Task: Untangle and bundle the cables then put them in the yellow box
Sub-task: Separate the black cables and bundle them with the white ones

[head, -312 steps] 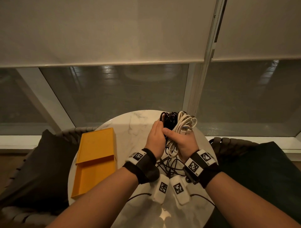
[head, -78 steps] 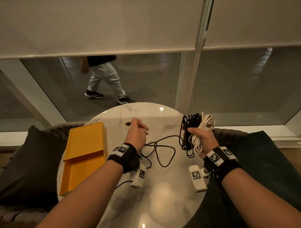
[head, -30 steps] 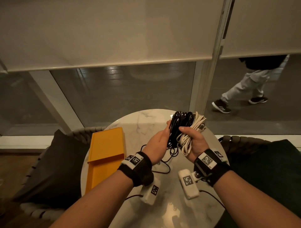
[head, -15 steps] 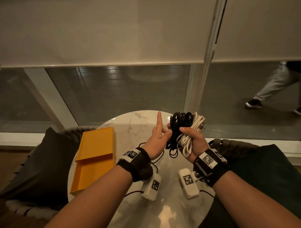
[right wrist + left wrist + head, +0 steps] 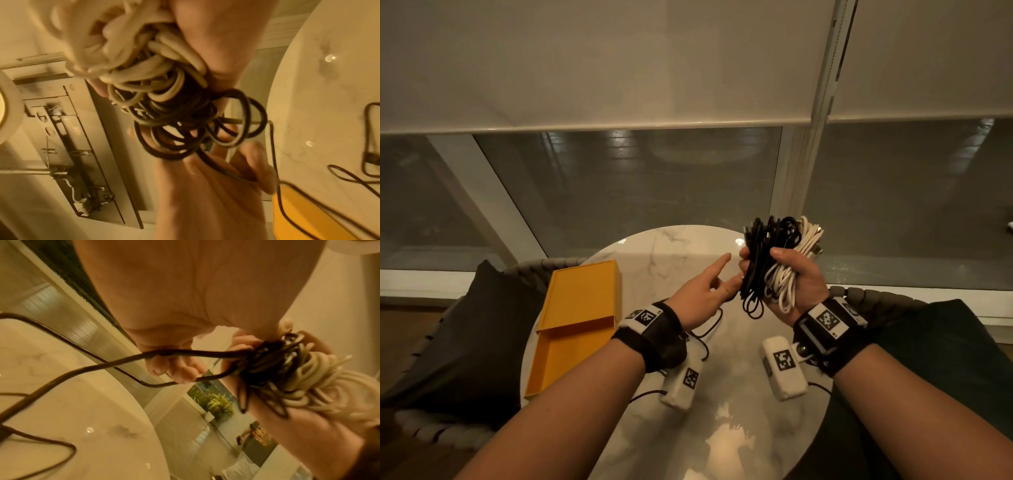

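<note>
My right hand (image 5: 762, 257) grips a bundle held above the round marble table (image 5: 674, 250): a coiled black cable (image 5: 763, 236) and a coiled white cable (image 5: 808, 240). My left hand (image 5: 722, 281) is just left of the bundle, index finger straight, lower fingers curled round a loose strand of the black cable (image 5: 127, 361). That strand trails down onto the table (image 5: 705, 342). The open yellow box (image 5: 561, 363), its lid (image 5: 585, 291) lying across its far end, sits on the table's left side. In the right wrist view the coils (image 5: 174, 113) fill my palm.
Dark cushions on woven chairs flank the table at the left (image 5: 465, 325) and right (image 5: 945, 342). A window with lowered blinds (image 5: 619, 68) stands behind. More of the black strand loops on the marble (image 5: 370, 129).
My left hand has come off the bundle and dropped lower, its index finger now pointing right instead of up. The right hand has kept its grip on the coils. The passer-by outside is gone.
</note>
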Available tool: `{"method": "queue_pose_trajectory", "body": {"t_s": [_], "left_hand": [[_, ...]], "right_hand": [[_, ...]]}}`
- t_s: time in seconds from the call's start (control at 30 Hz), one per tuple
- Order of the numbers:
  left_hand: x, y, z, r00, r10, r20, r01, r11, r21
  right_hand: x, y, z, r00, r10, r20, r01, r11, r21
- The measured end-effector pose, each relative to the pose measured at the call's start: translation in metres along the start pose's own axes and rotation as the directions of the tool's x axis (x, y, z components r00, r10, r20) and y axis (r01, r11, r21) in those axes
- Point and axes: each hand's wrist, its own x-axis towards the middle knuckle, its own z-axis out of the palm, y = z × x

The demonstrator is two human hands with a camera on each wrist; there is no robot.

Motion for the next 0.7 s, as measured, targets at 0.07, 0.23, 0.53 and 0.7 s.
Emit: {"method": "queue_pose_trajectory", "body": {"t_s": [0.07,0.23,0.53,0.7], "left_hand": [[-0.004,-0.018,-0.012,1.0,-0.001,-0.011,0.003,0.993,0.121],[-0.018,-0.059,-0.043,0.996,-0.037,-0.08,0.049,0.986,0.159],[-0.041,-0.096,-0.069,0.994,-0.099,0.047,0.077,0.935,0.347],[-0.034,-0.122,-0.115,0.967,0.014,-0.254,0.064,0.953,0.297]], "right_hand": [[0.005,-0.009,0.002,0.999,-0.038,-0.012,0.039,0.998,0.052],[0.017,-0.027,-0.003,0.986,-0.121,-0.112,0.144,0.961,0.237],[0.022,-0.035,-0.006,0.924,-0.256,-0.284,0.346,0.877,0.334],[0.015,-0.037,-0.024,0.863,-0.282,-0.42,0.423,0.857,0.293]]}}
